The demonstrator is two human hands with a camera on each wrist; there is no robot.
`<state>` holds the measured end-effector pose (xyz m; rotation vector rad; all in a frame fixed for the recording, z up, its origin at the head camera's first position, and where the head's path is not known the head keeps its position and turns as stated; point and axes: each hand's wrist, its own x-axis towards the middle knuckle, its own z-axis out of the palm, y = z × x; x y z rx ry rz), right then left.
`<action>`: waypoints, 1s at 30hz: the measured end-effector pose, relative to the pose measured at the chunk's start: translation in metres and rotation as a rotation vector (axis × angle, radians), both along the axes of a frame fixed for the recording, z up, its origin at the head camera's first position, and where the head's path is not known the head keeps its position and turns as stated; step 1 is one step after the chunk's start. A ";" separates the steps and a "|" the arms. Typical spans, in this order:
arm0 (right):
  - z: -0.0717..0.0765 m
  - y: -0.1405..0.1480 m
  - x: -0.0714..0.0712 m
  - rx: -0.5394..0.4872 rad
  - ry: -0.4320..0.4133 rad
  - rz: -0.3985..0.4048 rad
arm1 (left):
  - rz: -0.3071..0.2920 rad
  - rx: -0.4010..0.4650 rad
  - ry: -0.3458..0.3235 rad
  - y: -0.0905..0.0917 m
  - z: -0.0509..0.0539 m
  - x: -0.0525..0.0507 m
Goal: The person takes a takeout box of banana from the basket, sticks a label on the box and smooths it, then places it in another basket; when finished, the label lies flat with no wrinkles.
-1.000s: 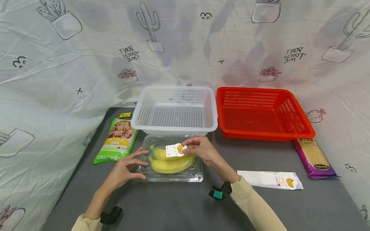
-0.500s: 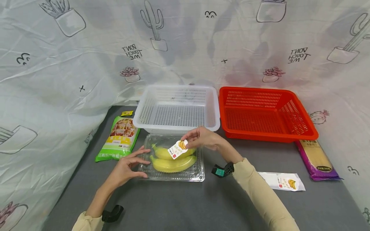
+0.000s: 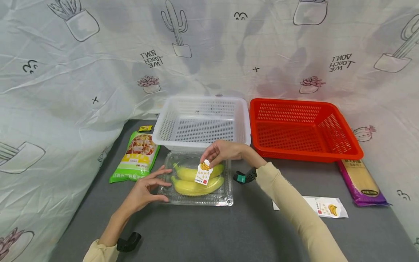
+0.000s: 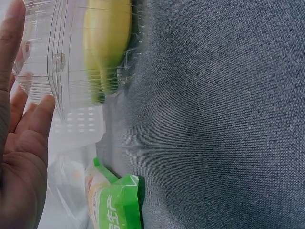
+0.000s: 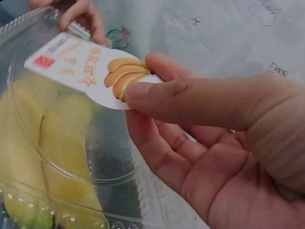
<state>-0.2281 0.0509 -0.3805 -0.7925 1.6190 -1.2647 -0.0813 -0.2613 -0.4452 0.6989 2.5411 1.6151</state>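
A clear plastic clamshell box (image 3: pixel 196 199) lies on the grey table with two bananas (image 3: pixel 198 186) inside. At its left side is my left hand (image 3: pixel 147 191), fingers spread and fairly straight; in the left wrist view the fingertips (image 4: pixel 46 102) touch the box's rim. Above the lid, my right hand (image 3: pixel 226 151) pinches a white sticker (image 3: pixel 203 176) with a banana picture. The right wrist view shows the thumb on the sticker's rounded end (image 5: pixel 102 78), with the fingers behind it. The free end slants over the lid; whether it touches there I cannot tell.
A white basket (image 3: pixel 201 145) stands behind the box, with a red basket (image 3: pixel 304 154) to its right. Left lie a green food bag (image 3: pixel 135 160) and a small yellow packet (image 3: pixel 145 128). Right are a sticker strip (image 3: pixel 327 207) and a purple noodle bag (image 3: pixel 361 182).
My right hand has turned the sticker from lying sideways to pointing down toward me, moving slightly left and away from me. My left hand stays at the box's side.
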 end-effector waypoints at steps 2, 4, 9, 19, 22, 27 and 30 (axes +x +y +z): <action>0.001 -0.003 -0.002 0.015 0.020 0.025 | 0.001 -0.006 0.004 0.000 0.000 0.000; 0.002 -0.006 -0.004 0.031 0.044 0.050 | 0.004 -0.009 0.004 0.000 0.000 0.000; 0.003 -0.013 -0.007 0.049 0.084 0.090 | 0.009 0.008 -0.015 0.001 0.000 0.001; 0.004 -0.027 -0.009 0.061 0.238 0.116 | 0.017 -0.005 -0.022 0.001 0.001 0.001; 0.005 -0.030 -0.009 0.061 0.268 0.128 | 0.016 -0.007 -0.022 0.001 0.001 0.001; 0.005 -0.032 -0.008 0.072 0.298 0.141 | 0.022 -0.013 -0.026 0.001 0.001 0.000; 0.004 -0.033 -0.008 0.067 0.325 0.146 | 0.032 -0.020 -0.025 0.001 0.002 0.000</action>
